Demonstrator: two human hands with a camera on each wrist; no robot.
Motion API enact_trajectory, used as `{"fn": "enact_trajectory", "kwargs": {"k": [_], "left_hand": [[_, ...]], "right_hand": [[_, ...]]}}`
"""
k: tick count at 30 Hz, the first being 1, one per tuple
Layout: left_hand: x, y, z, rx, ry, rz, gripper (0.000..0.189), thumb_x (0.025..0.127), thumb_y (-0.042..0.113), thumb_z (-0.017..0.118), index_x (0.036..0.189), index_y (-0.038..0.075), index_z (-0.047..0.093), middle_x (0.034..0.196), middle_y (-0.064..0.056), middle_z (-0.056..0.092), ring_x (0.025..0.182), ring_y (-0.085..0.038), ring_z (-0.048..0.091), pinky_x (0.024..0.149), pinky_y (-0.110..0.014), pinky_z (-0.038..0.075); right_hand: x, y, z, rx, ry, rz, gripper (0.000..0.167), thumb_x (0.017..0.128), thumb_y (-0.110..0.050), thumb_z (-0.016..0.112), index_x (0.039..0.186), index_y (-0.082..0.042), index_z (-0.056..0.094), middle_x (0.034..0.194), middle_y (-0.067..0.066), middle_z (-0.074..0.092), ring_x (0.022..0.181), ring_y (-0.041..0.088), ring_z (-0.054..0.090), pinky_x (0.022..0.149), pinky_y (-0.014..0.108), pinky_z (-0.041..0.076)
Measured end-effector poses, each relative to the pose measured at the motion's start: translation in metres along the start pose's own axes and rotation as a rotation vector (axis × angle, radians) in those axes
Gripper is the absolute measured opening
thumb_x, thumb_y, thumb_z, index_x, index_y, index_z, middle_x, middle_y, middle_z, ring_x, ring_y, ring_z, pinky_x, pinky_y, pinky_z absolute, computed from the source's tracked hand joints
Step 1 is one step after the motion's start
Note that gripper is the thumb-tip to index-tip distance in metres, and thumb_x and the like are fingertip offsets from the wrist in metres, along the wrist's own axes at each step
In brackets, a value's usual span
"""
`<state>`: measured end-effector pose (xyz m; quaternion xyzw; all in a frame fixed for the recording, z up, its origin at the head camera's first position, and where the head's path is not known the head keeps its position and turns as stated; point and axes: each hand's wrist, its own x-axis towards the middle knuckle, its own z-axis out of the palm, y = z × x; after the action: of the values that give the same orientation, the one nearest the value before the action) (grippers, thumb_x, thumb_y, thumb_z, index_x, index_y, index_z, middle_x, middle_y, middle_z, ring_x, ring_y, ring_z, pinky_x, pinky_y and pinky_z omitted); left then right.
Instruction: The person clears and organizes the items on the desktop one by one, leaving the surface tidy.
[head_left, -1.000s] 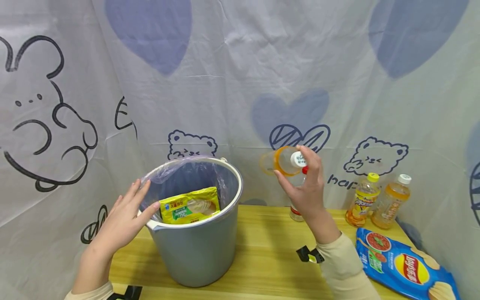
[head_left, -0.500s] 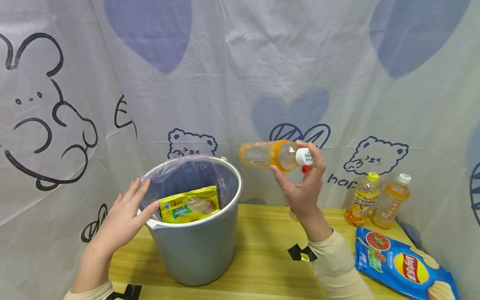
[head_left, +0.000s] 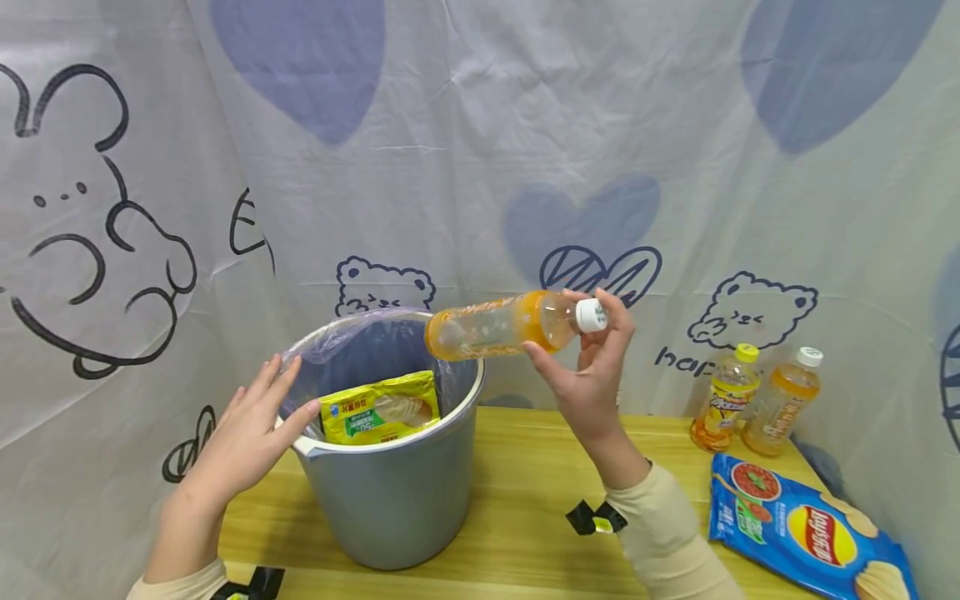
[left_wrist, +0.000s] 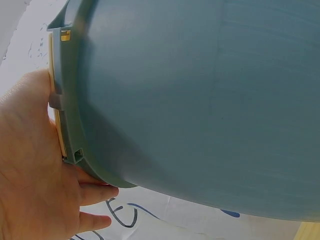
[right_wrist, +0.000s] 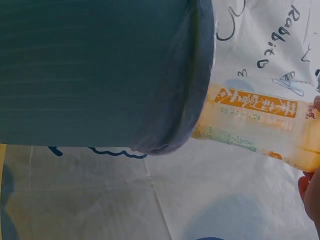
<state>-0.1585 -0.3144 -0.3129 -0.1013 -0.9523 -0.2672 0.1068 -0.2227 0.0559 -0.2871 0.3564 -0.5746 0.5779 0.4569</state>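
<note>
My right hand grips a clear plastic drink bottle with orange bands and a white cap, fingers and thumb near its shoulder. The bottle lies nearly level, its base over the right rim of a grey bin. In the right wrist view, the bottle sticks out from behind the bin's edge. My left hand rests on the bin's left rim with its fingers extended; the left wrist view has the palm against that rim. Inside the purple-lined bin is a yellow snack packet.
On the wooden table, at the right, stand a yellow-capped bottle and a white-capped bottle. In front of them lies a blue chip bag. A printed cloth hangs behind.
My right hand has carried the bottle leftward from beside the bin to over its rim, swinging its base toward the bin. A red-capped bottle is now hidden behind that hand. My left hand stays put.
</note>
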Motion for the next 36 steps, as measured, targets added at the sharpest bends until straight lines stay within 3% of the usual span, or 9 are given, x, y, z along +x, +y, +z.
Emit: {"fn": "enact_trajectory", "kwargs": {"k": [7,18,29,36], "left_hand": [[0.000,0.000,0.000,-0.006,0.001,0.003,0.074,0.101,0.049,0.041,0.156,0.006,0.016,0.162,-0.026,0.003,0.150,-0.045,0.004,0.117,-0.068,0.000],[0.000,0.000,0.000,-0.007,0.000,0.004,0.074,0.101,0.049,0.040,0.157,0.007,0.015,0.162,-0.025,0.001,0.150,-0.046,0.005,0.117,-0.068,0.000],[-0.001,0.000,0.000,-0.016,0.005,0.003,0.073,0.101,0.048,0.041,0.156,0.006,0.016,0.162,-0.025,0.002,0.150,-0.045,0.005,0.117,-0.067,0.000],[-0.001,0.000,-0.001,-0.019,0.004,0.002,0.074,0.101,0.048,0.041,0.156,0.007,0.016,0.162,-0.025,0.001,0.149,-0.047,0.006,0.117,-0.067,-0.001]], "right_hand": [[-0.009,0.003,0.005,0.013,-0.085,0.044,0.086,0.080,-0.021,0.081,0.137,0.012,0.026,0.128,0.024,0.053,0.122,0.019,0.056,0.105,0.023,0.046],[-0.023,0.004,0.014,-0.049,-0.223,0.175,0.085,0.072,0.009,0.080,0.140,0.003,0.029,0.130,0.022,0.053,0.120,0.019,0.056,0.106,0.023,0.046],[-0.032,0.006,0.021,-0.149,-0.328,0.238,0.080,0.076,0.002,0.080,0.141,-0.004,0.033,0.133,0.019,0.055,0.119,0.026,0.056,0.105,0.020,0.045],[-0.036,0.007,0.028,-0.211,-0.397,0.209,0.069,0.081,-0.004,0.078,0.139,-0.004,0.040,0.132,0.016,0.057,0.117,0.025,0.058,0.100,0.033,0.052]]}}
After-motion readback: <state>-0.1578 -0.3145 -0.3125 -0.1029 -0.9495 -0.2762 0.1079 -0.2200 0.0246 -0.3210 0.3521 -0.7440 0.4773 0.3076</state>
